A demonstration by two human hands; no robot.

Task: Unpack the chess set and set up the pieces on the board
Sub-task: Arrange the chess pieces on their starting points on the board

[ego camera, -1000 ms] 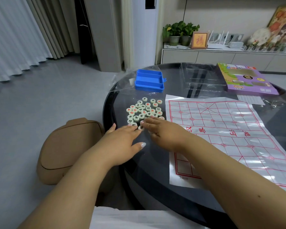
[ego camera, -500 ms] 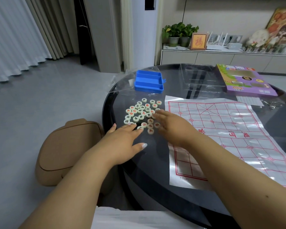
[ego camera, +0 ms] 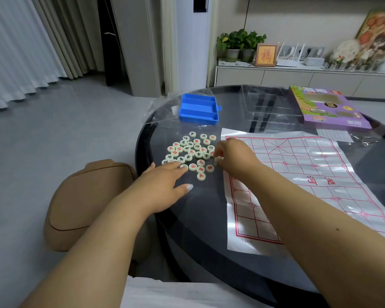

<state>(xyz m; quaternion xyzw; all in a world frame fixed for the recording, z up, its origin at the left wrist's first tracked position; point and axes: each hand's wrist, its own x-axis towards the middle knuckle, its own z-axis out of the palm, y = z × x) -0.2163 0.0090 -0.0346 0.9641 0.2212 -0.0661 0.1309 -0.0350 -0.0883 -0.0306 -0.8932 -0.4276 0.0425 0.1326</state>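
View from the head camera over a round dark glass table [ego camera: 209,218]. A heap of pale round chess pieces [ego camera: 190,150] (marked in red or black) lies loose on the glass, just left of the printed board [ego camera: 309,174], a white sheet with a red grid that lies flat and carries no pieces. The left hand [ego camera: 162,185] rests palm down on the table with fingers straight and spread, its fingertips touching the nearest pieces at the near edge of the heap. The right hand [ego camera: 233,156] sits at the boundary between heap and board, fingers curled and pinching one pale piece [ego camera: 217,160] at its tips. Behind the heap stands a blue tray [ego camera: 198,107] with long compartments, on a clear plastic wrapper [ego camera: 162,112]. At the far right of the table lie a purple game box [ego camera: 327,110] and, beside it, a pair of scissors [ego camera: 365,140]. A tan stool [ego camera: 85,203] stands on the floor left of the table.
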